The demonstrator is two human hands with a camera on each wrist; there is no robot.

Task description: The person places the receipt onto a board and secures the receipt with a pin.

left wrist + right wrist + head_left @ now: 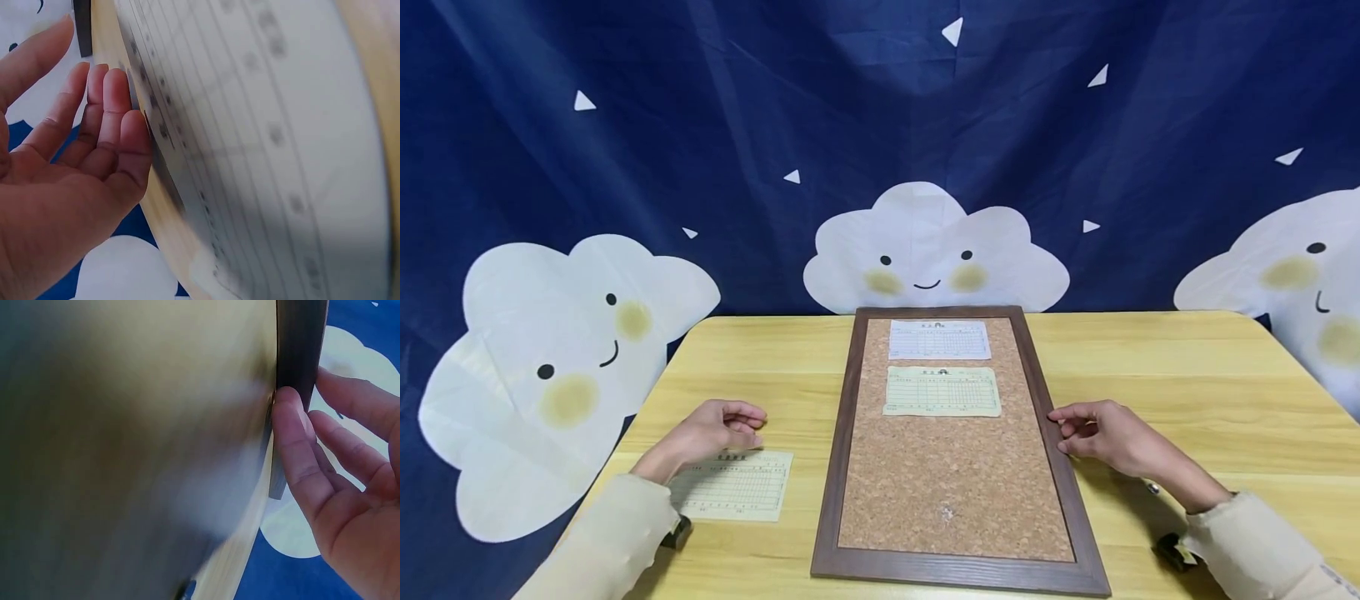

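Note:
My left hand (718, 429) hovers at the top edge of a pale printed slip (748, 492) lying on the table, fingers loosely bent and nothing between them. In the left wrist view that slip fills the right side, the fingertips beside its edge. A dark wood-framed cork board (958, 467) lies in the middle. On its upper part are a white slip (917, 342) and a greenish slip (910, 392), each with a small round pin at its top. Fingertips of my right hand (1108, 433) touch the board's right frame edge (303, 344).
A small shiny pin-like object (1152, 488) lies on the table under my right wrist. Low on the cork is a whitish spot (947, 513). Behind the wooden table (1157, 358) hangs a blue curtain (880, 100) with white clouds.

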